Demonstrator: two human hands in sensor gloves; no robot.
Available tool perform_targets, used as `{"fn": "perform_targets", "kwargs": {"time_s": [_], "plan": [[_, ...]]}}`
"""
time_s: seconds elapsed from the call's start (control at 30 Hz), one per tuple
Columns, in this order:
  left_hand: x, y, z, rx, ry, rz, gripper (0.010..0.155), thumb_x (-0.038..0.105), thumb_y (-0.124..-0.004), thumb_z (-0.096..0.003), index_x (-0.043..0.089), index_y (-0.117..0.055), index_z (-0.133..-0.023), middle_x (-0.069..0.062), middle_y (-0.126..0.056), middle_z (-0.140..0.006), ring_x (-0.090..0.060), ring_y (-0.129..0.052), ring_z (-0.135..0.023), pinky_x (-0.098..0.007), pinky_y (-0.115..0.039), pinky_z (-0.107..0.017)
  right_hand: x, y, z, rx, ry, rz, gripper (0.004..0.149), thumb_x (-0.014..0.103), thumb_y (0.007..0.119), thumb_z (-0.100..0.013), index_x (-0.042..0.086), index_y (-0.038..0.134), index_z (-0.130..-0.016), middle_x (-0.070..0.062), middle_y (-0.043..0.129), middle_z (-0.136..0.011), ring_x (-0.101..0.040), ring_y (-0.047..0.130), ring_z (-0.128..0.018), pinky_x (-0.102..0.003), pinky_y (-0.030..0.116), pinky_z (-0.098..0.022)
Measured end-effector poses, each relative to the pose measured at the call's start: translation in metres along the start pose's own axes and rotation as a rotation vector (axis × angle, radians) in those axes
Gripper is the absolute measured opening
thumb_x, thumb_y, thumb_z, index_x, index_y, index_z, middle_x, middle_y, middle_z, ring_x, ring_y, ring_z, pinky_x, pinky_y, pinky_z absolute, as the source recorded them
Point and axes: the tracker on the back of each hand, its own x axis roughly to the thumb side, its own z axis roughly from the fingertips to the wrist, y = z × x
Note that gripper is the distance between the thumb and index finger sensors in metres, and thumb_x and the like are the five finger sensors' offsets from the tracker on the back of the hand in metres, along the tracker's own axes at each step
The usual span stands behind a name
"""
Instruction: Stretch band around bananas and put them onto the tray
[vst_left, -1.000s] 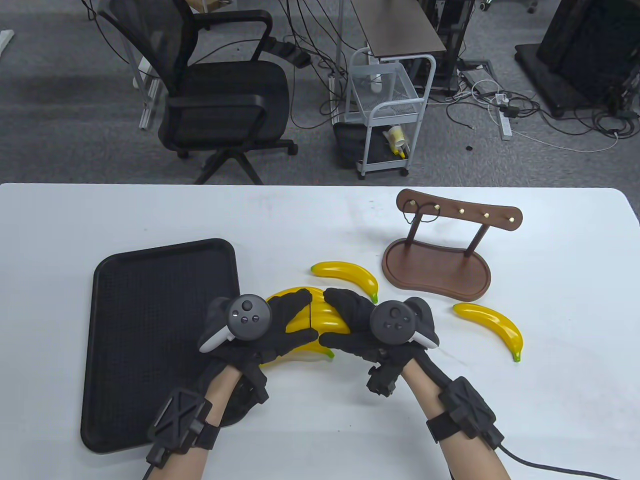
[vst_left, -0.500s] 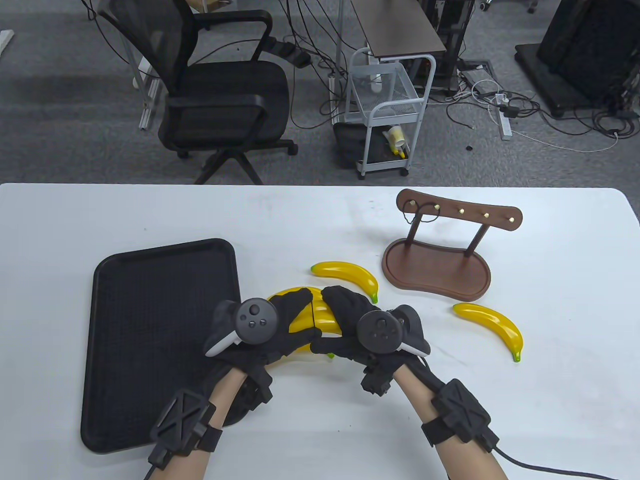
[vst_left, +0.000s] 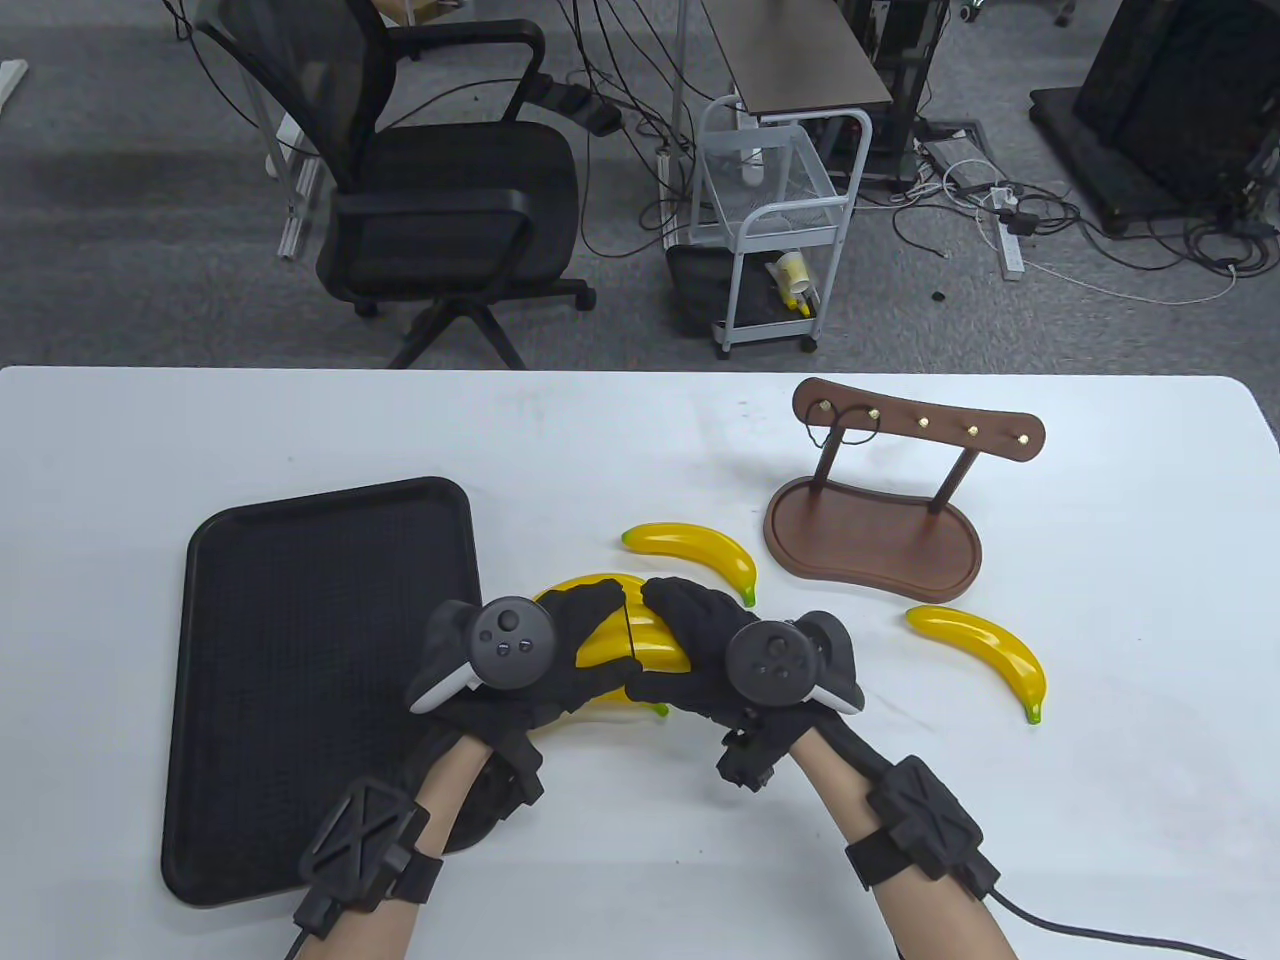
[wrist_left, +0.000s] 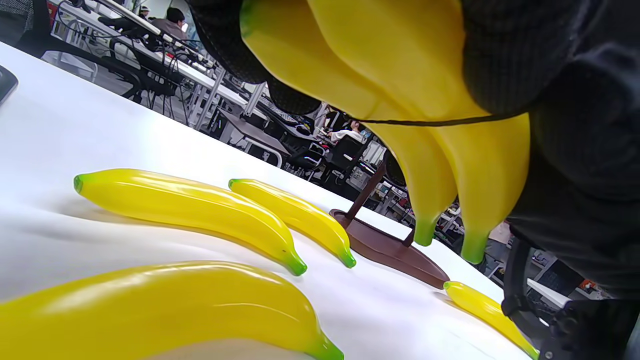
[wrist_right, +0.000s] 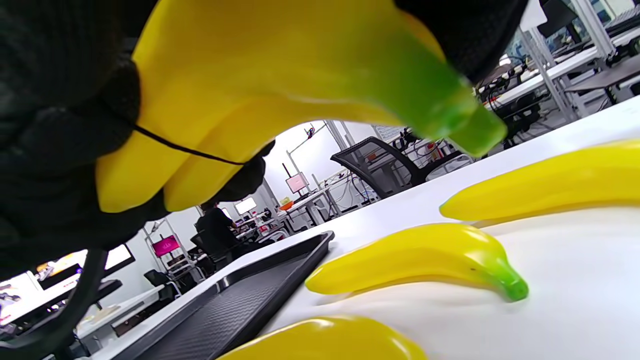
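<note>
A bunch of yellow bananas (vst_left: 612, 640) is held just above the table, right of the black tray (vst_left: 300, 600). My left hand (vst_left: 575, 630) grips its left side and my right hand (vst_left: 685, 625) its right side. A thin black band (vst_left: 626, 625) crosses the bunch between my fingertips. In the left wrist view the band (wrist_left: 430, 121) lies taut over the bananas (wrist_left: 400, 75) under my left fingers (wrist_left: 505, 55). The right wrist view shows the band (wrist_right: 185, 147) on the bunch (wrist_right: 280, 90). How far round the band goes is hidden.
Loose bananas lie on the table: one (vst_left: 690, 548) behind the hands, one (vst_left: 985, 655) at the right, one (vst_left: 645, 706) under the bunch. A brown wooden hook stand (vst_left: 870, 540) is at the back right, with a band (vst_left: 850, 425) hanging on it.
My right hand has moved a little left and nearer me, closing in on the bunch. My left hand has shifted slightly right. The bunch has hardly moved.
</note>
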Motion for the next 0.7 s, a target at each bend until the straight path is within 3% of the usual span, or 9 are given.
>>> {"fn": "perform_targets", "kwargs": {"time_s": [0.13,0.7], "plan": [[-0.003,-0.001,0.000,-0.013,-0.004,0.027,0.080,0.065,-0.075,-0.0508,0.029,-0.046,-0.116,0.000,-0.060,-0.122,-0.026,-0.071,-0.108,-0.049,-0.053,-0.087,-0.006,-0.001,0.000,0.006,0.005,-0.049,0.086,0.059,0.079,-0.043,0.008,0.056,-0.109,-0.018,0.068,-0.108,-0.043,0.079,-0.087,-0.058,0.073,-0.058],[-0.012,0.004,0.000,-0.016,0.034,0.121,0.079,0.067,-0.072,-0.0530,0.024,-0.050,-0.115,-0.005,-0.067,-0.119,-0.029,-0.079,-0.101,-0.051,-0.060,-0.082,-0.001,-0.006,0.000,-0.014,-0.015,0.040,0.084,0.054,0.082,-0.045,0.016,0.046,-0.111,-0.011,0.059,-0.113,-0.038,0.071,-0.097,-0.054,0.072,-0.062]]}}
